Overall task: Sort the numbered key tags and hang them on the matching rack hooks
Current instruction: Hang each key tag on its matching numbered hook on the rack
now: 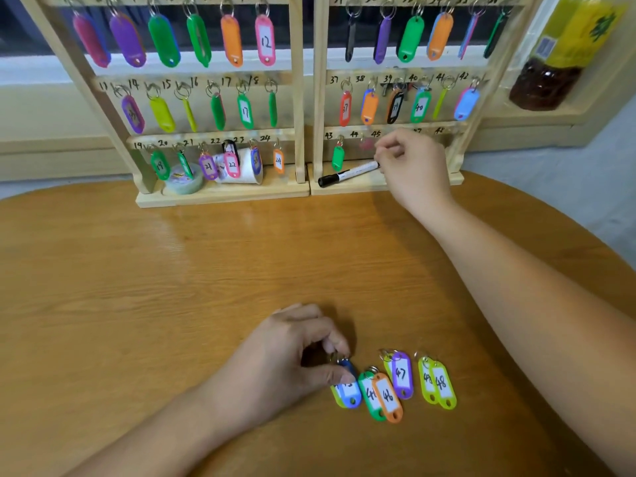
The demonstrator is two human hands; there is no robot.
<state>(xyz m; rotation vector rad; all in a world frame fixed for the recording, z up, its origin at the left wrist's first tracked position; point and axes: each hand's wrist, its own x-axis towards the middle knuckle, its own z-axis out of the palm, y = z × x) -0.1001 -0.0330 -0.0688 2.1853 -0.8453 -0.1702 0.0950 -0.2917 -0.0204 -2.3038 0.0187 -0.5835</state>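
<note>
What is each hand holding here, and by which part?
The left hand pinches the blue tag at its ring end. The right hand curls its fingertips beside a blurred pink tag on the rack; whether it grips that cannot be told.

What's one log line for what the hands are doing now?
left hand: pinches ring of blue tag | right hand: at rack hook 44, by blurred pink tag, grip unclear | waiting: tag 46, tag 47, tag 48
</note>
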